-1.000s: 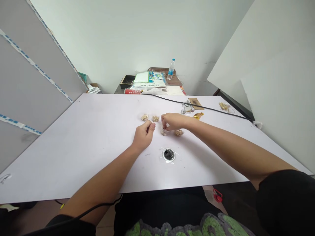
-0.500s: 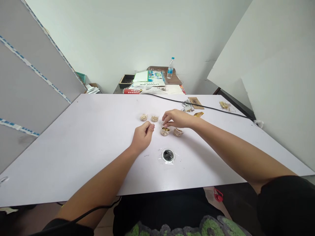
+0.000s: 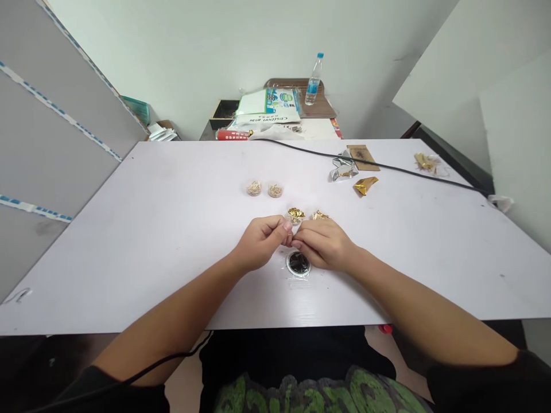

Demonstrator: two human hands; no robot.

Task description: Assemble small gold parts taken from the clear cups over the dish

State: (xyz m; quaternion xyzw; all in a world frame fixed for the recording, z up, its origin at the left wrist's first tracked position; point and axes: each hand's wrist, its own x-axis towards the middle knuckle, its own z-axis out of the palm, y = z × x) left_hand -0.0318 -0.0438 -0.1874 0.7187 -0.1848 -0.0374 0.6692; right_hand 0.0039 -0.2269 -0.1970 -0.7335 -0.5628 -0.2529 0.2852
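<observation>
My left hand (image 3: 266, 241) and my right hand (image 3: 322, 242) meet at the fingertips above the table. Both are closed in a pinch. A tiny thin piece shows between the left fingers, too small to name; what the right fingers pinch is hidden. Just beyond my hands stand a small clear cup of gold pieces (image 3: 296, 214) and a cup of gold-coloured sticks (image 3: 320, 215), the latter partly covered by my right hand. Farther left are two clear cups of pale pieces, a left cup (image 3: 253, 187) and a right cup (image 3: 275, 190). Below my fingers lies a round black disc with a white rim (image 3: 298, 263).
A black cable (image 3: 301, 149) crosses the back of the white table (image 3: 150, 241). At the back right lie a silver foil bag (image 3: 343, 167), a brown packet (image 3: 364, 156), gold foil (image 3: 365, 186) and a yellowish bundle (image 3: 426, 162). A water bottle (image 3: 314, 80) stands behind.
My right hand has come out of the cup of gold pieces and moved nearer to me, meeting my left hand. The left hand has shifted right. The camera view has tilted.
</observation>
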